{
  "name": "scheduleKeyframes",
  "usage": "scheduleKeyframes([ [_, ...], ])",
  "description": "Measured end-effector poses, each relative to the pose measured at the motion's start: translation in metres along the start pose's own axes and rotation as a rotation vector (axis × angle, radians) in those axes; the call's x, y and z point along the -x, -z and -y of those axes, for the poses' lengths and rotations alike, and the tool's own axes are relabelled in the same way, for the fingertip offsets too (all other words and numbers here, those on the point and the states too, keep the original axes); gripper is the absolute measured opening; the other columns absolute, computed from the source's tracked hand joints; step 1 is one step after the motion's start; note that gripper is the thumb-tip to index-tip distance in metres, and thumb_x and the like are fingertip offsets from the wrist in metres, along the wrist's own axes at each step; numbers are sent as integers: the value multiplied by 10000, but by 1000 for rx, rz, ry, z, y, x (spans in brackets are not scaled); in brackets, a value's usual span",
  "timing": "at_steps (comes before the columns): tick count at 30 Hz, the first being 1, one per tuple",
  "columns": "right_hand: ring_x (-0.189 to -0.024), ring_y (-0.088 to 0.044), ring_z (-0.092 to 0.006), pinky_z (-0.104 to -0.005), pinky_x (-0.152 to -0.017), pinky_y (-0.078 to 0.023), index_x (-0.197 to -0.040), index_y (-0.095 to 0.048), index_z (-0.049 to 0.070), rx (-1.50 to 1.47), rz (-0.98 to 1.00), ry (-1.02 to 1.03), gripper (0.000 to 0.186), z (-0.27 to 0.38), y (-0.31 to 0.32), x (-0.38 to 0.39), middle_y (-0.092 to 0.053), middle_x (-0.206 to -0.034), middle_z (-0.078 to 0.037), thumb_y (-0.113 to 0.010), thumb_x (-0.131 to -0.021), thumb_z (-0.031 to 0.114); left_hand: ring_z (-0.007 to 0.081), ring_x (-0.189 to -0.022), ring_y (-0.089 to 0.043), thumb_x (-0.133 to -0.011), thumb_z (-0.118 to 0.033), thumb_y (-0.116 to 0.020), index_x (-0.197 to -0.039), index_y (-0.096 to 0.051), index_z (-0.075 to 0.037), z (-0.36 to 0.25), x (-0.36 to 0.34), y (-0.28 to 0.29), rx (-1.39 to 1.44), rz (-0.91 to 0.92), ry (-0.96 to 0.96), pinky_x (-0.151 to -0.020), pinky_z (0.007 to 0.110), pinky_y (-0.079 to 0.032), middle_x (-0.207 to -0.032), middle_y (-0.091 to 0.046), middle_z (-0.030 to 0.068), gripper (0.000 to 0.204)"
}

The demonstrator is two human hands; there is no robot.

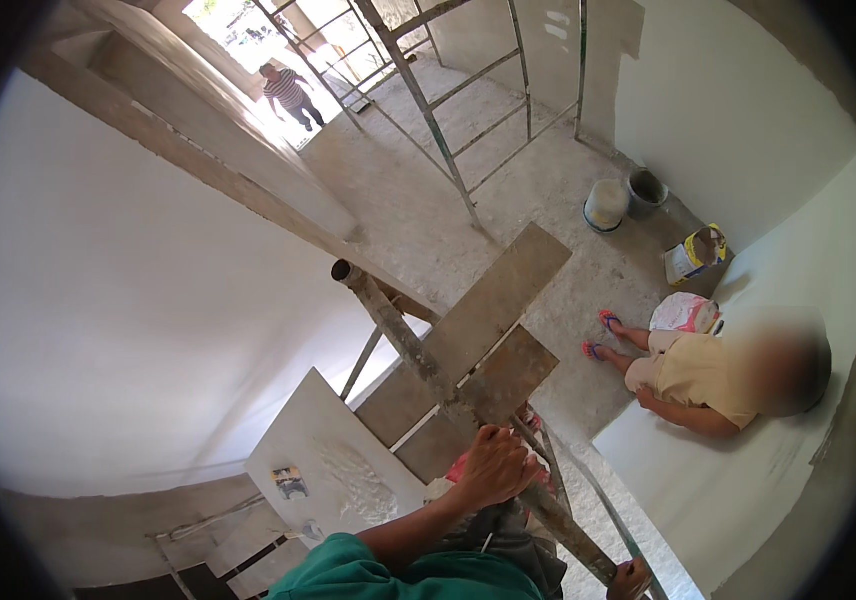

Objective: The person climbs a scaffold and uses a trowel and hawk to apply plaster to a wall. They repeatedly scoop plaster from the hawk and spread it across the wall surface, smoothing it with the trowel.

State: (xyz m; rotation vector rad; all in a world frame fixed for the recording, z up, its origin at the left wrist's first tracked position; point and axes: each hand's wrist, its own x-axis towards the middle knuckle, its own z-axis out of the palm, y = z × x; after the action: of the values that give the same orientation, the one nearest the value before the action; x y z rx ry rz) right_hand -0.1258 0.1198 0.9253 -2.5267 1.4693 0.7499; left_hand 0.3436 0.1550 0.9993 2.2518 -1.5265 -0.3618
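A long dirty metal scaffold pipe (398, 330) slants from the middle of the view down to the lower right. My left hand (496, 466) is closed round it, the arm coming from a green sleeve. Lower along the same pipe, my right hand (630, 579) is wrapped round it near the bottom edge, partly cut off. Beneath the pipe lie scaffold planks (503, 290), with a shorter brown board (511, 375) next to them. Left of my left arm rests a pale board (338, 450) with white smears and a small dark-and-yellow item (289, 483) on it.
A co-worker in a beige shirt (703, 370) is at the right by the white wall. Buckets (605, 206) and an opened yellow-and-white container (696, 254) stand on the floor. A metal scaffold frame (438, 130) rises ahead. Another person (291, 95) stands at the far doorway.
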Motion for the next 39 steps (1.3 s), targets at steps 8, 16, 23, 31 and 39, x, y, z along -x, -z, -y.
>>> scheduleKeyframes([
  [8, -557, -517, -418, -517, -538, -356, -659, -483, 28, -534, -104, -144, 195, 1, 11, -23, -486, -581, -226, -525, -792, 164, 204, -800, -574, -768, -293, -569, -598, -625, -77, -11, -12, 1, -116, 108, 151, -894, 403, -352, -676, -624, 61, 280],
  [16, -602, -563, -447, -539, -554, -391, -671, -520, 50, -598, 14, -165, 246, 27, 73, -30, -560, -616, -218, -486, -826, 237, 208, -800, -577, -733, -317, -586, -605, -648, -56, -20, -29, 5, -28, 66, 227, -919, 400, -335, -655, -626, 82, 297],
  [23, -584, -553, -447, -549, -542, -378, -673, -517, 60, -591, 11, -125, 267, 13, 61, -30, -554, -604, -215, -485, -834, 271, 212, -772, -569, -708, -335, -592, -578, -656, -33, -24, -31, -1, -60, 116, 310, -933, 380, -336, -640, -624, 85, 335],
  [31, -594, -545, -456, -547, -545, -370, -678, -513, 42, -573, 35, -148, 250, 26, 80, -32, -548, -605, -228, -481, -820, 245, 232, -776, -586, -725, -349, -582, -583, -687, -39, -25, -27, -5, -93, 100, 343, -956, 372, -334, -629, -637, 99, 357],
  [39, -672, -572, -441, -535, -615, -420, -810, -563, 54, -354, 131, -281, 217, 24, 66, -39, -589, -701, -226, -564, -812, 272, 296, -1106, -548, -779, -261, -639, -986, -691, -76, -16, -41, 49, 318, 76, 453, -1009, 433, -349, -1130, -621, 142, 283],
])
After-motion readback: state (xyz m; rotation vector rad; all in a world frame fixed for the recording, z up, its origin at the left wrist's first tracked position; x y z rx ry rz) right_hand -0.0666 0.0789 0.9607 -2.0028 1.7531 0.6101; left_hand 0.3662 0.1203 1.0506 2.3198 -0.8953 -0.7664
